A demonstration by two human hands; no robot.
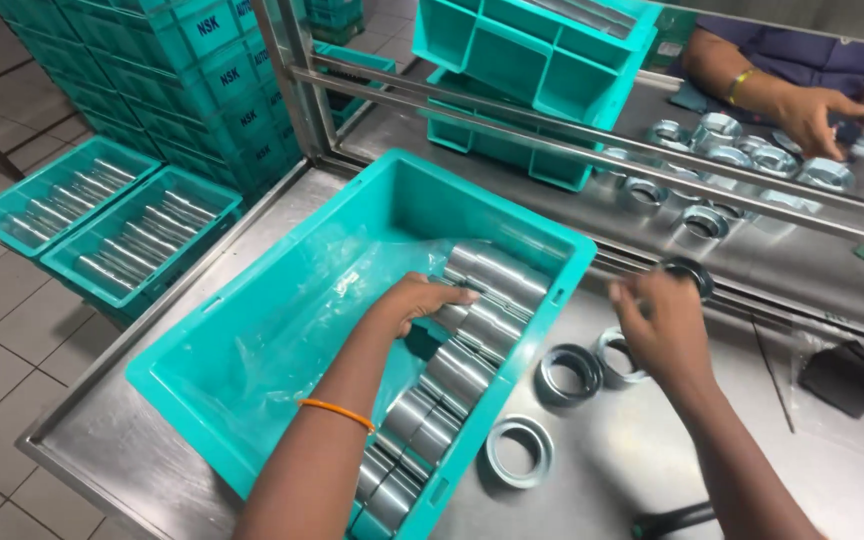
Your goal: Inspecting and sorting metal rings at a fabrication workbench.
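Observation:
My left hand reaches into a teal plastic crate lined with clear plastic film and grips a shiny steel ring at the end of a row of stacked rings. My right hand hovers over the steel table beyond the crate's right wall, fingers pinched on a dark metal ring. Three loose rings lie on the table below it: a dark one, a bright one partly under my hand, and a pale one.
Another person's hands work on steel rings across the table behind metal rails. Teal trays are stacked at the back. On the floor at left stand trays of metal rods and stacked crates. A dark cloth lies at right.

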